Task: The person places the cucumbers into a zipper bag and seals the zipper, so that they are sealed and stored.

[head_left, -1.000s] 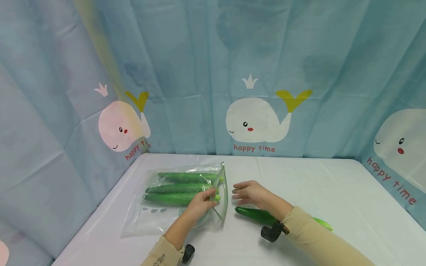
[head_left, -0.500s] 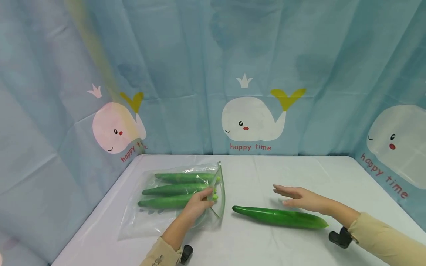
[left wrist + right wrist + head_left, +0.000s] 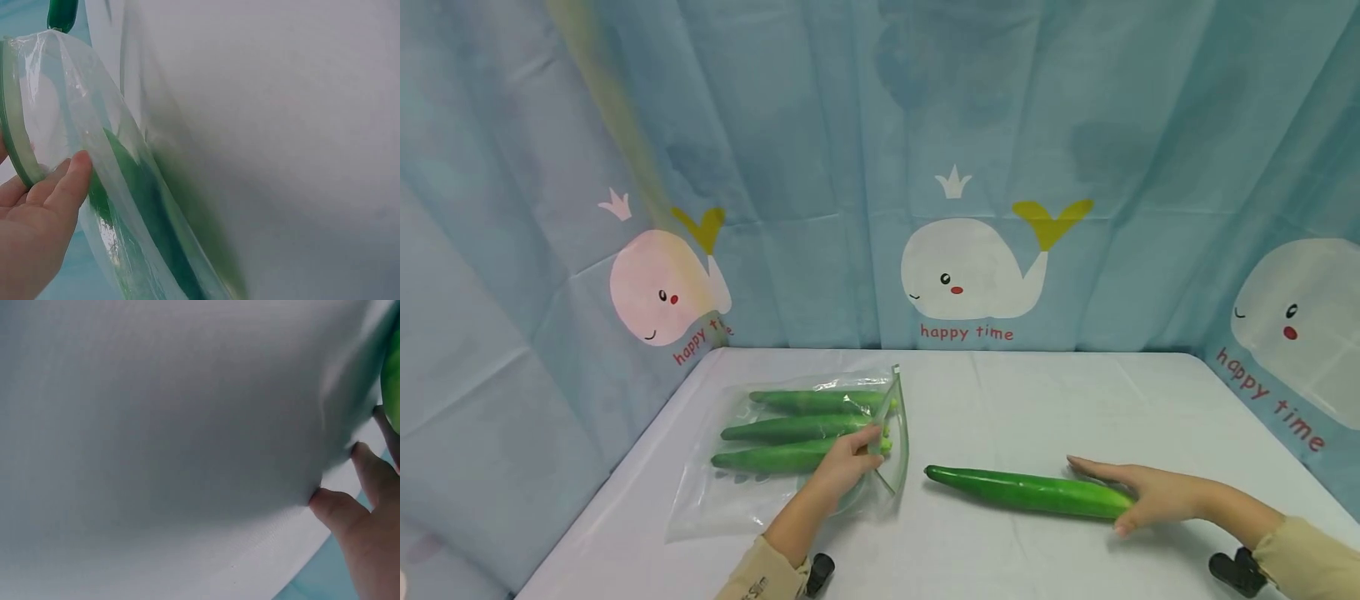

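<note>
At the left of the table in the head view lies a clear zip bag [image 3: 715, 510] with three green cucumbers [image 3: 775, 457] side by side inside. My left hand [image 3: 841, 467] pinches the bag near its green-edged mouth, which gapes toward the right. The left wrist view shows the bag's film [image 3: 69, 94] at my fingers. Outside the bag, one cucumber [image 3: 1022, 491] lies crosswise on the table. My right hand [image 3: 1165, 493] is spread around its paler right end, thumb on the near side. In the right wrist view the fingertips are by the tabletop, close to the cucumber [image 3: 392, 381].
A white-covered table [image 3: 1037, 400] carries everything. Blue curtains [image 3: 820, 275] with whale prints stand behind it and at both sides. A small black device [image 3: 1238, 572] sits at my right wrist and another black device [image 3: 820, 575] at my left.
My right hand has moved right and nearer, from between the bag and the loose cucumber to that cucumber's right end. The left hand keeps its hold on the bag.
</note>
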### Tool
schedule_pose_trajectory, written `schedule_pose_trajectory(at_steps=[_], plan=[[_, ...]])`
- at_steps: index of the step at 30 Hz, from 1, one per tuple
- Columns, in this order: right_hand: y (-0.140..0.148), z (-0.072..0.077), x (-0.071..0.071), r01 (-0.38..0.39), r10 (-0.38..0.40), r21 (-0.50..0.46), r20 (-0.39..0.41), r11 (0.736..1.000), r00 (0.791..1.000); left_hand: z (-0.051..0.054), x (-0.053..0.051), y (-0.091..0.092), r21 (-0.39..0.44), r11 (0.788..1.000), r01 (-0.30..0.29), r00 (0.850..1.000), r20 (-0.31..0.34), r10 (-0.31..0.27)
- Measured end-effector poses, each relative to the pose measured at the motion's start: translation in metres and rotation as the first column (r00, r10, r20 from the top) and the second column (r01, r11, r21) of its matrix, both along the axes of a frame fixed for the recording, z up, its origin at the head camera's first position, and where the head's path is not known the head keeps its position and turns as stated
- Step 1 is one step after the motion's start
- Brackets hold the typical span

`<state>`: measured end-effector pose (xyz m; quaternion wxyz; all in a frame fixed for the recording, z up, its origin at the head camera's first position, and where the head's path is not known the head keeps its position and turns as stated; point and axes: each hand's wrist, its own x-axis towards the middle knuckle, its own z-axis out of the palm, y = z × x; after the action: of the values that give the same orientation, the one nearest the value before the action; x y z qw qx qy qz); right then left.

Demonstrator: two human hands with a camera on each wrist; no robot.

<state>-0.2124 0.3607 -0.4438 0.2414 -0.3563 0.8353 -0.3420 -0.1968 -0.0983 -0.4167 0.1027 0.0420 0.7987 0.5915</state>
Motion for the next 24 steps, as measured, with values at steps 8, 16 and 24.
schedule_pose_trajectory(at_steps=[8,16,24], plan=[[0.002,-0.011,-0.006,0.083,-0.074,0.131,-0.066,0.988,0.995,0.0,0.001,-0.002,0.005,1.0,-0.007,1.0,0.002,0.007],[-0.014,0.03,0.0,0.103,-0.102,-0.017,0.07,0.994,0.992,0.001,0.003,-0.001,0.023,1.0,0.0,1.0,-0.015,0.0],[-0.025,0.041,-0.001,0.345,-0.188,-0.303,0.445,0.889,0.875,0.0,0.001,-0.001,-0.001,1.0,-0.014,1.0,-0.012,0.014]])
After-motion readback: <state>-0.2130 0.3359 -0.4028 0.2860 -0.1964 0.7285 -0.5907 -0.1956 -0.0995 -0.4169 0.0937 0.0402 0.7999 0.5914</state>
